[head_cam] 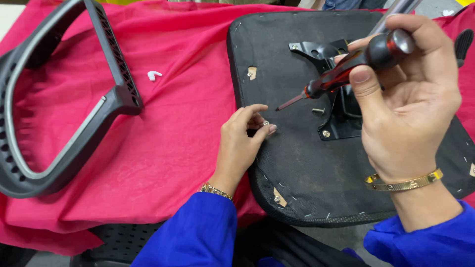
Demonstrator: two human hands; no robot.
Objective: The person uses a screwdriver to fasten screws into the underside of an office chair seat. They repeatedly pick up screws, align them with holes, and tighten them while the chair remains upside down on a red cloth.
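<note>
Red cloth (163, 128) is covering the table, a grey chair frame (59, 123) lying at left, while the left hand (242, 143) is pinching a small screw (266, 122) on the black seat underside (297, 163) at centre and the right hand (401, 99) is gripping a red-black screwdriver (346, 71) at upper right.

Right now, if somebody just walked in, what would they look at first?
Probably the right hand up close at the right, holding a screwdriver with a red-and-black handle over the black underside of a chair seat. Next, the bright pink cloth under everything, with a grey chair frame lying at the left. The left hand pinches a small screw at the seat's edge.
</note>
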